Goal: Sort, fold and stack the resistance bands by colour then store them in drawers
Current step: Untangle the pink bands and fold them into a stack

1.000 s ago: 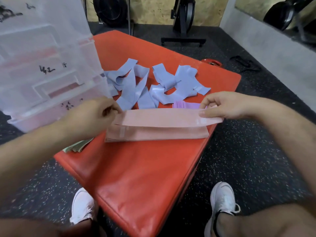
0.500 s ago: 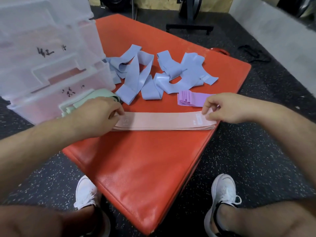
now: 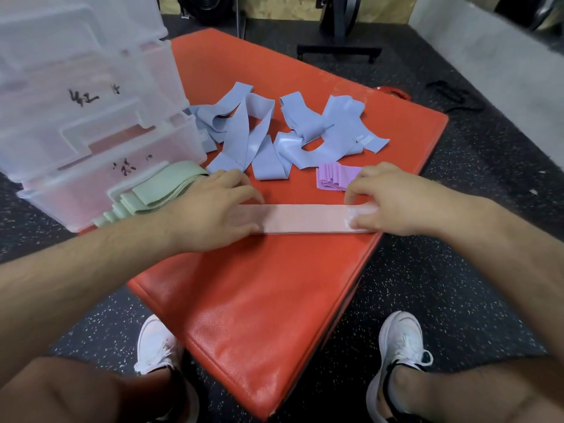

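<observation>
A flat stack of pink bands (image 3: 305, 218) lies across the orange mat (image 3: 259, 300). My left hand (image 3: 213, 209) presses its left end with straight fingers. My right hand (image 3: 393, 203) holds the right end, with bent fingers at the far edge and the thumb at the near edge. Several loose blue bands (image 3: 274, 132) lie tangled behind. A small folded purple band (image 3: 332, 178) sits just beyond my right hand. Folded green bands (image 3: 158, 190) rest against the clear plastic drawer unit (image 3: 91, 117) at the left.
The drawer unit stands on the mat's left edge with handwritten labels on its fronts. My white shoes (image 3: 158, 343) (image 3: 399, 340) stand on the speckled black floor on either side of the mat's near corner. Gym equipment (image 3: 338, 29) stands at the back.
The top pink band, held above the stack a second ago, now lies flat on it. My left hand has flattened onto the left end. The camera view has tilted down.
</observation>
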`<state>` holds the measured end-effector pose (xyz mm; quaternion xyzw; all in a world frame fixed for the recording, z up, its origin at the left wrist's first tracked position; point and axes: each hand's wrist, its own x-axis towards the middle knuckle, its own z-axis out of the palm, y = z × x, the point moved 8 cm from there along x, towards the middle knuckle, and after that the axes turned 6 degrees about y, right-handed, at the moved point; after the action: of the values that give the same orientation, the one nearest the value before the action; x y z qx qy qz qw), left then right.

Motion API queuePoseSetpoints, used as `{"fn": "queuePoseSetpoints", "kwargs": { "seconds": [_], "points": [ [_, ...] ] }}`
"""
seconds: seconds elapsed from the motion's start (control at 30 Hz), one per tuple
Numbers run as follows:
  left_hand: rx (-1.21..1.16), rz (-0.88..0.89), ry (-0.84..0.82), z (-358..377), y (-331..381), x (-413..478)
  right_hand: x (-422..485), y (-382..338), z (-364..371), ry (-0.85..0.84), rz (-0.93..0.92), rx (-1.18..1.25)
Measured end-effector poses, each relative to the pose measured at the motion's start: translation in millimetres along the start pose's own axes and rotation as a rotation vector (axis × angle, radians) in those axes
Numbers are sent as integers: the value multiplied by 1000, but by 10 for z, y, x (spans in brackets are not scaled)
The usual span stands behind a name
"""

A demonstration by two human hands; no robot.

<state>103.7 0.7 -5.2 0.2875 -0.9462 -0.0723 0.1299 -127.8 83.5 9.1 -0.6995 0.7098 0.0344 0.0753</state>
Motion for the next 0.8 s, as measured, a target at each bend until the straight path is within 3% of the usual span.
{"fn": "queuePoseSetpoints", "kwargs": {
  "seconds": [0.17, 0.47, 0.6, 0.73, 0.8],
  "points": [
    [-69, 99, -106, 284, 309, 189, -35, -27, 144, -76, -23, -21],
    [-86, 100, -211, 516, 405, 346, -115, 113, 170, -24, 18, 71],
    [-26, 166, -151, 456, 515, 364, -211, 411, -96, 175, 265, 287],
    [-111, 217, -136, 438, 765, 419, -276, 538, 86, 26, 497, 347],
    [-205, 214, -156, 473, 865, 450, -278, 544, 192, -29, 556, 487]
  ]
}}
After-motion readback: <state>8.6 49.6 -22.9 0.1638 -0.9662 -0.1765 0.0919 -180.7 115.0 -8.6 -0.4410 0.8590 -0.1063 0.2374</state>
